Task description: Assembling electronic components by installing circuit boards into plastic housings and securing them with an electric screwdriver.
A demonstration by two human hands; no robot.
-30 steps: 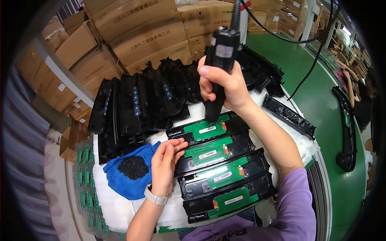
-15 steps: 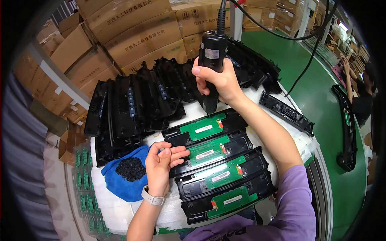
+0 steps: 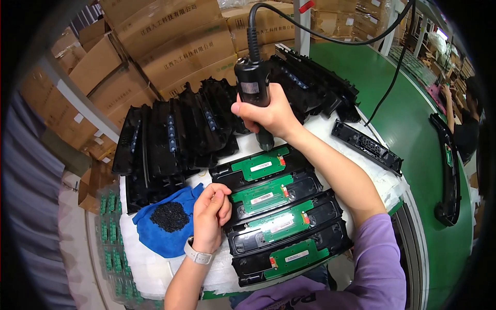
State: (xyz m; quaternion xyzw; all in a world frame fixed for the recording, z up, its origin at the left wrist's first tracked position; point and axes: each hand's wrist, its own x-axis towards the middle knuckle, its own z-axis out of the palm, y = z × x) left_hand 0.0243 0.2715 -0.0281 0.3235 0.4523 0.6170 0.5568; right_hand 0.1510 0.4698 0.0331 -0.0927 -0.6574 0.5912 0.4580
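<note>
My right hand grips a black corded electric screwdriver upright. Its lower end is over the far edge of the farthest black plastic panel; whether it touches cannot be told. That panel carries a green circuit board with a white label and a red-and-white connector. Several similar panels with boards lie in a row toward me. My left hand, with a pale watch on its wrist, is closed beside the second panel's left end, fingers curled; what they hold, if anything, is hidden. Left of it, a heap of small black screws lies on a blue cloth.
Black plastic housings are piled along the table's far side. A separate black panel lies at the right. Cardboard boxes are stacked behind. Trays of green boards stand at the left. Another person is at far right.
My right hand and the screwdriver have moved left and down, toward the farthest panel. My left hand's extended fingers have curled in and drawn back from the boards.
</note>
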